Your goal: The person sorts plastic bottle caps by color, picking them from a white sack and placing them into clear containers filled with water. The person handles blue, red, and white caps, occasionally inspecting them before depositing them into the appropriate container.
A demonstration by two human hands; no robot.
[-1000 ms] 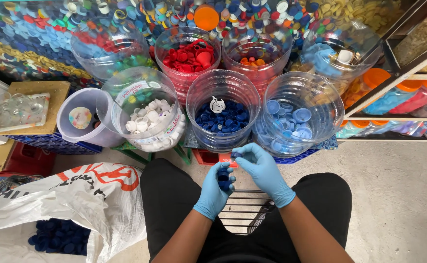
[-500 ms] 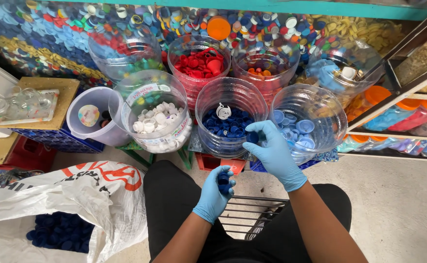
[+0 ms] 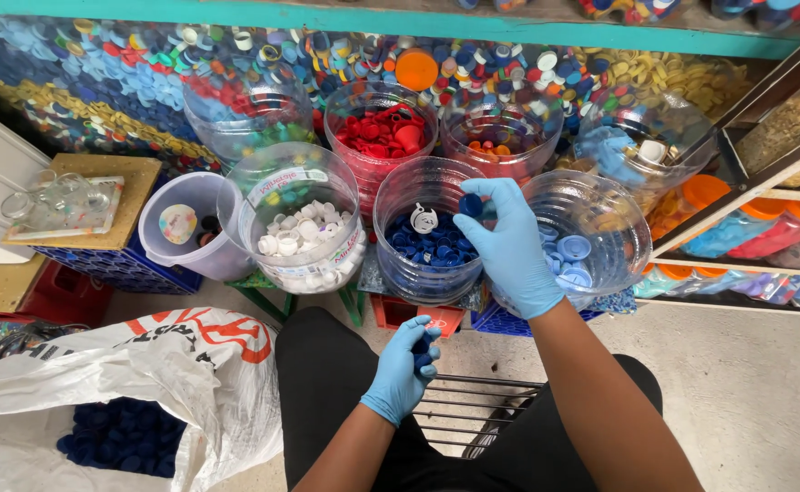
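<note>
Round plastic cap; ribbed clear jar.

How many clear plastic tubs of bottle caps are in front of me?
7. Front row: white caps, dark blue caps, light blue caps. Back row: a mixed one, red, orange, and a tilted one far right. More may be hidden.

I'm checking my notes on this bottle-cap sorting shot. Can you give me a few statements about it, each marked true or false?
1. The right hand holds a dark blue cap over the jar of dark blue caps. True.
2. The left hand is bare. False: it wears a blue glove.
3. The jar of white caps stands right of the dark blue one. False: left.
4. The white sack holds dark blue caps. True.
</note>
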